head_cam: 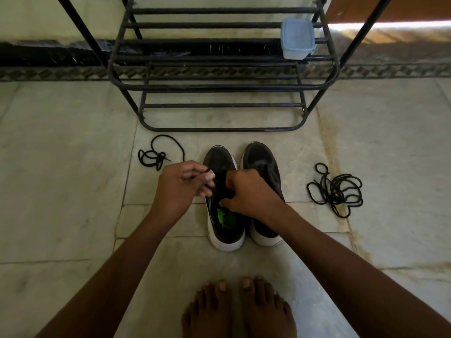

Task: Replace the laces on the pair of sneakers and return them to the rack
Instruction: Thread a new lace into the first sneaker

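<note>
Lacing of the left sneaker point(225, 225) is underway: left hand point(180, 189) pinches a black lace end point(208, 170), right hand point(246, 191) grips the eyelet edge. Next, threading needs aim. Beyond stands the rack point(219, 86).

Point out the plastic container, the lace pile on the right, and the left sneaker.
plastic container point(297, 37), head view, its lid.
lace pile point(335, 190), head view, tangle's middle.
left sneaker point(228, 234), head view, heel.
</note>
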A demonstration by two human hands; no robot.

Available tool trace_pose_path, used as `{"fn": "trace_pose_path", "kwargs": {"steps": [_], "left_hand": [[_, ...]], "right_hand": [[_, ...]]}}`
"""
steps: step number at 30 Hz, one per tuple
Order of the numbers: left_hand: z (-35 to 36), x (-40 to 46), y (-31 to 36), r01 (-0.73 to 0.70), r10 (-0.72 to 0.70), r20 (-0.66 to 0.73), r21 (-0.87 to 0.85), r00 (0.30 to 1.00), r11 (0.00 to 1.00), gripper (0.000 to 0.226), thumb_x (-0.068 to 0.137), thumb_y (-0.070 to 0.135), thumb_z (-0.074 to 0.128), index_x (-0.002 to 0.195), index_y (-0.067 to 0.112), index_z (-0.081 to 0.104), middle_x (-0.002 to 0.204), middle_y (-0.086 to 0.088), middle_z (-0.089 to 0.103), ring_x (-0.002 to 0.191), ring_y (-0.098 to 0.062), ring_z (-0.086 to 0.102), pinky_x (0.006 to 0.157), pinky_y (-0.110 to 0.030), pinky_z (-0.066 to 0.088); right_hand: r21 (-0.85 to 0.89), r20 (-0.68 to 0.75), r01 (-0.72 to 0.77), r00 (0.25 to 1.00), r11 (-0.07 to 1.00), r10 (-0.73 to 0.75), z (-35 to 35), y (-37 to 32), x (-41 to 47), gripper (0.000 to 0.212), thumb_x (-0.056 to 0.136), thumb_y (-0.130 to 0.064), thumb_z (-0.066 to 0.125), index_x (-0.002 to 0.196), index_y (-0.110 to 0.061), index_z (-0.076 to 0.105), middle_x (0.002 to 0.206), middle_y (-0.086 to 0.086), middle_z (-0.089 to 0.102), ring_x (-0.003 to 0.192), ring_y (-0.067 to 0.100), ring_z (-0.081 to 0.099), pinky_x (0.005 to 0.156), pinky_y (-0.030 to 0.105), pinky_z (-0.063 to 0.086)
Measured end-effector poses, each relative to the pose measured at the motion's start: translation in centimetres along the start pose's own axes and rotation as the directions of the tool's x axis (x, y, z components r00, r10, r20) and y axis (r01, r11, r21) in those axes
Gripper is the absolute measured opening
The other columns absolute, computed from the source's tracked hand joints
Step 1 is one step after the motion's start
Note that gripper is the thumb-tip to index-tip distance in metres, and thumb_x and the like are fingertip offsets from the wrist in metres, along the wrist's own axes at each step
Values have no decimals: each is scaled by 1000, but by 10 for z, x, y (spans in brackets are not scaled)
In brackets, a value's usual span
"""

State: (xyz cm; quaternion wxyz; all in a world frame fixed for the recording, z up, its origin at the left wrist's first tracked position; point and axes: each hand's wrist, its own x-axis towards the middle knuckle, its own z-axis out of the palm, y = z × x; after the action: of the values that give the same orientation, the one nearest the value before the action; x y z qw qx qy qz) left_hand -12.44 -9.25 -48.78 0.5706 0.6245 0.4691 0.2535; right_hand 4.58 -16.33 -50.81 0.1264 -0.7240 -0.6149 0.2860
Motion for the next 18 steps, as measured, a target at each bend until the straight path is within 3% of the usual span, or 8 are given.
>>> {"fn": "trace_pose_path", "kwargs": {"steps": [4,8,11,14,18], "left_hand": [[3,-2,-3,77,-76,21,-96,997,992,15,85,-7,76,95,4,76,89,-21,75,79,-34,77,77,-39,64],[10,-5,-10,81,-80,22,-45,997,996,25,84,-11,74,90,12,76,90,-18,75,81,-30,78,79,-39,63],[22,-8,-15,20,-20,-2,74,1000,997,20,86,-6,75,93,12,75,85,-11,76,80,-21,77,74,-30,63],[31,-10,-23,-48,59,-52,193,997,980,17,87,-1,75,96,14,75,82,-1,75,78,-11,75,75,-34,64],[39,-12,-27,-48,65,-79,205,995,978,20,88,2,75,97,20,74,85,6,75,81,-5,73,80,-32,63]], "right_hand": [[4,-86,18,996,1000,-17,6,-1,-1,22,84,-23,76,95,-12,60,85,3,60,74,22,62,70,32,54],[46,-107,-25,994,999,30,6,3,-1,17,83,-22,74,88,-10,63,77,4,64,72,23,62,69,37,58],[135,-87,-98,990,986,110,0,11,2,17,82,-18,78,96,-11,73,84,6,72,80,20,69,76,32,59],[245,-37,-187,979,951,202,-6,18,1,31,82,-13,82,111,-10,74,100,7,76,92,16,71,83,24,56],[278,-7,-216,974,936,227,-7,21,1,36,83,-7,80,118,-9,72,105,8,75,95,15,71,77,14,51]]}}
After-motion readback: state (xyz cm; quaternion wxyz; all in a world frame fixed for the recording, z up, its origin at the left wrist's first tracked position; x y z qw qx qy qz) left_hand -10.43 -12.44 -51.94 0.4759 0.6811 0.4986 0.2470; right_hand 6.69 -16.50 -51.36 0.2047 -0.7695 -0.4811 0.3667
